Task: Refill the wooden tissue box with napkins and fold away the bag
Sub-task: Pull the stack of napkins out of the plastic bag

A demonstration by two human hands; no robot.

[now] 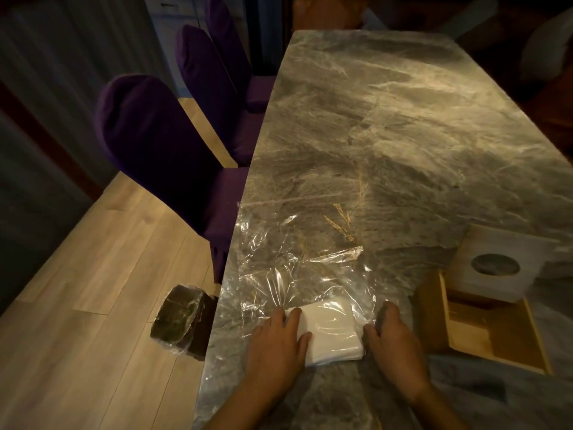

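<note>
The napkins (330, 332) lie in a white stack at the mouth of the clear bag (297, 262), near the table's (387, 125) front edge. The left hand (279, 342) and right hand (392, 333), fingers spread, press its two sides. The step looks like drawing the stack out; next it must be lifted level into the open wooden box (486, 330), just right.

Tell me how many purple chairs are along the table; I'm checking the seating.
3, all on the table's left side: the nearest chair, a second chair behind it, and a third chair farthest back, partly hidden. Others may sit outside the view.
</note>
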